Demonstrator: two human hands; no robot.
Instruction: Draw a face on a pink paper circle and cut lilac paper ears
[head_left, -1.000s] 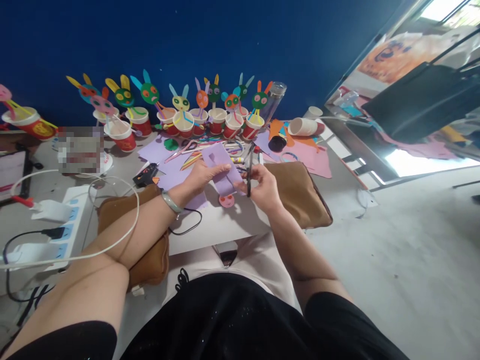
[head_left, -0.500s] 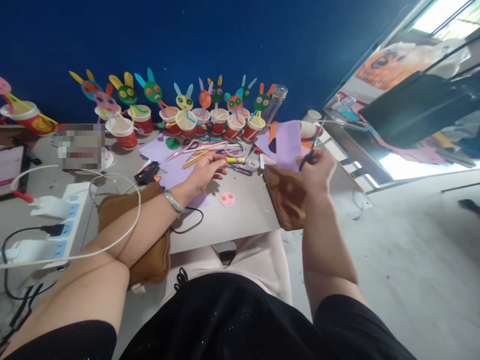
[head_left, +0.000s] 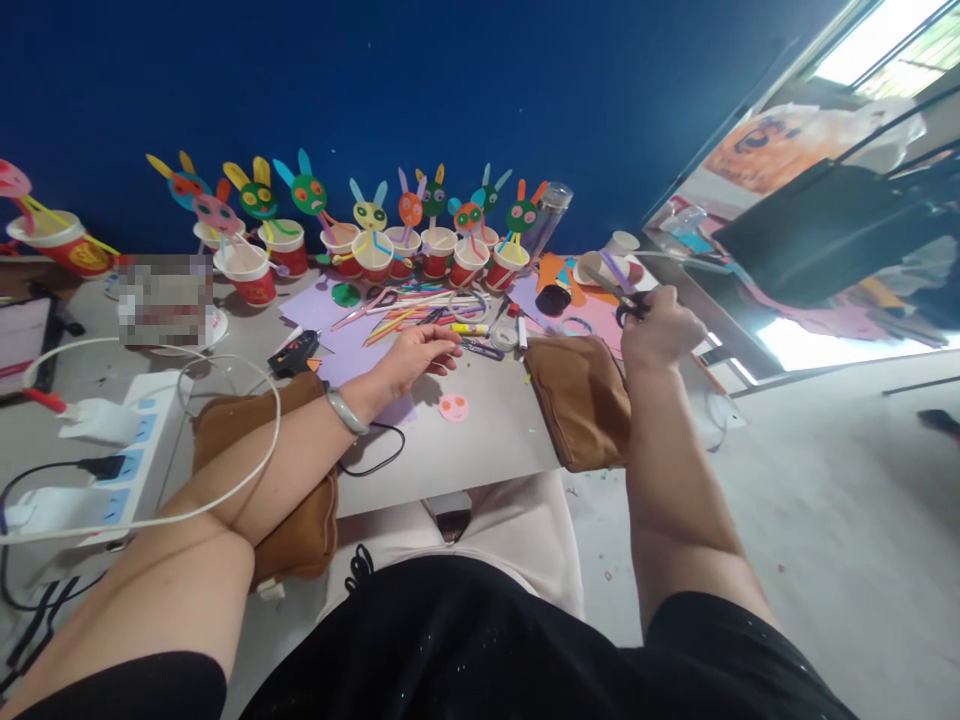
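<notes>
My right hand is out over the right end of the table, closed round black-handled scissors whose blades point toward a paper cup lying on its side. A narrow purple strip shows by the blades. My left hand rests with loose fingers on a purple paper sheet, holding nothing. A small pink paper face lies on the table just in front of it. Coloured straws and pens lie scattered beyond my left hand.
A row of red-and-white paper cups with bunny faces on sticks stands along the blue wall. A brown pouch lies under my right wrist, another under my left forearm. A power strip with cables, a glue gun and a clear bottle are nearby.
My right hand has swung from the middle to the right with the scissors; the purple piece it carried is no longer in it. My left hand let go and settled on the table.
</notes>
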